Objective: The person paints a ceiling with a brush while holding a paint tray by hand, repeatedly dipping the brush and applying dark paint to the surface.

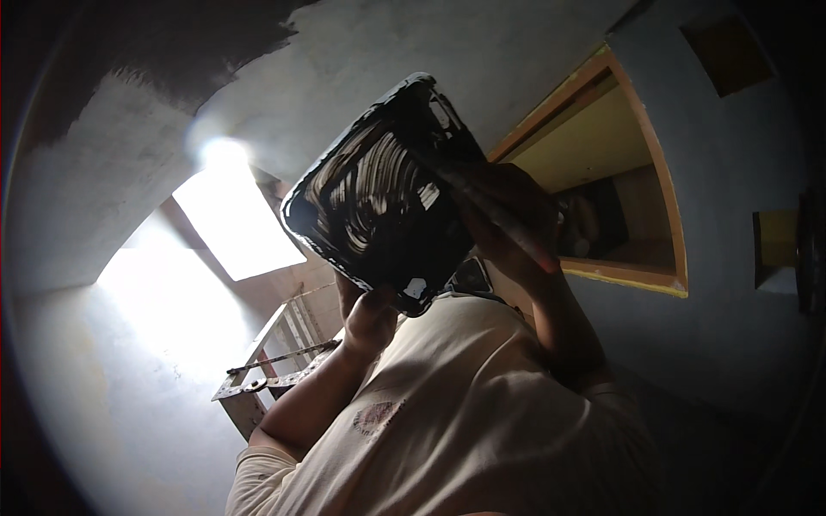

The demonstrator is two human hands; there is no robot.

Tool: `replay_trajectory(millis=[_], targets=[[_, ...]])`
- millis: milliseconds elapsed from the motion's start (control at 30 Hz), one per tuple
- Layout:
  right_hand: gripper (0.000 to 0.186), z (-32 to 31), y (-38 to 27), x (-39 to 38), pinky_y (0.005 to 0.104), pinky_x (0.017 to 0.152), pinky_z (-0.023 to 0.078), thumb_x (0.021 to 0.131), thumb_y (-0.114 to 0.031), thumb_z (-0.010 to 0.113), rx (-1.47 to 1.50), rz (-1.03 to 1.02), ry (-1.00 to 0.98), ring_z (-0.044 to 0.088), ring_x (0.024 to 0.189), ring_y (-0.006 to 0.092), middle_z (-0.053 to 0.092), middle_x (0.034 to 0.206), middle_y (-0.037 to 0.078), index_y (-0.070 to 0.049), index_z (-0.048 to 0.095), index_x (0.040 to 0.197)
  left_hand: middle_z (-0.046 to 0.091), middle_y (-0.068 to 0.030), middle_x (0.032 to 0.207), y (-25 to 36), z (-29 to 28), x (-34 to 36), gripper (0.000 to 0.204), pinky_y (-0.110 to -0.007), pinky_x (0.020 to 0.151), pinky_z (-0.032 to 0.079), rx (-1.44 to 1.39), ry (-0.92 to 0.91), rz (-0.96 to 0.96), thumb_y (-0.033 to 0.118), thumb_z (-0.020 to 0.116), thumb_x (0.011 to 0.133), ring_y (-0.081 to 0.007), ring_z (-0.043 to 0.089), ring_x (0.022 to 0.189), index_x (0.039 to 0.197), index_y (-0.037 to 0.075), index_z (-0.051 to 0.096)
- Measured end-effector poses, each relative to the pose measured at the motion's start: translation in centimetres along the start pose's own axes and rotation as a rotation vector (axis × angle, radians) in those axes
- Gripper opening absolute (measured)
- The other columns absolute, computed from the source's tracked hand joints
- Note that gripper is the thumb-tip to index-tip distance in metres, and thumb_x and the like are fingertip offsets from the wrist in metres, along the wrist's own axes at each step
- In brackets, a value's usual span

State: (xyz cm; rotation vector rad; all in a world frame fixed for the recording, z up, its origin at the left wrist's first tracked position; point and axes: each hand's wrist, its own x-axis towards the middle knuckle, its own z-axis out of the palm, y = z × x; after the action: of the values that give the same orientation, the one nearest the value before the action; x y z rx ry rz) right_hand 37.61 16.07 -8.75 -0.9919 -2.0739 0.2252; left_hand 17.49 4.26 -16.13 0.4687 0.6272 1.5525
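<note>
Held up in front of my chest is a shallow rectangular paint tray point(366, 185), smeared with dark paint and streaked with pale brush marks. My left hand point(372, 323) is closed on its near edge, thumb on the rim. At the tray's right side, my right hand point(516, 206) lies in deep shadow, its fingers wrapped round a paintbrush point(503, 219). The brush's handle ends in a reddish tip, and its other end points toward the tray. Its bristles are lost in the dark.
Behind my left arm stands a paint-spotted stepladder point(258, 365). Bright light comes through an opening point(241, 224) at the left. An orange-framed opening point(675, 224) is in the right wall. Dark paint with a ragged edge covers part of the surface at upper left point(172, 52).
</note>
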Motion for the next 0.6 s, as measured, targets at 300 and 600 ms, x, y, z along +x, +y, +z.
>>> replay_trajectory(millis=[300, 600], targets=[[0.026, -3.6, -0.5, -1.5, 0.0372, 0.074, 0.053, 0.089, -0.013, 0.074, 0.009, -0.029, 0.112, 0.071, 0.086, 0.0255, 0.075, 0.099, 0.009, -0.010, 0.076, 0.115, 0.053, -0.0172, 0.146, -0.4, -2.4, 0.1, 0.071, -0.047, 0.114, 0.046, -0.138, 0.057, -0.123, 0.010, 0.059, 0.086, -0.0334, 0.055, 0.134, 0.153, 0.003, 0.037], [0.019, -3.3, 1.1, -3.0, 0.0312, 0.072, 0.061, 0.089, -0.003, 0.076, 0.313, 0.169, 0.209, 0.074, 0.082, 0.0199, 0.075, 0.098, 0.011, -0.003, 0.074, 0.108, 0.070, -0.0121, 0.120, -0.1, -3.5, -0.2, 0.044, -0.040, 0.103, 0.052, -0.213, -0.216, -0.079, 0.032, 0.046, 0.101, -0.0250, 0.067, 0.108, 0.126, 0.000, 0.061]])
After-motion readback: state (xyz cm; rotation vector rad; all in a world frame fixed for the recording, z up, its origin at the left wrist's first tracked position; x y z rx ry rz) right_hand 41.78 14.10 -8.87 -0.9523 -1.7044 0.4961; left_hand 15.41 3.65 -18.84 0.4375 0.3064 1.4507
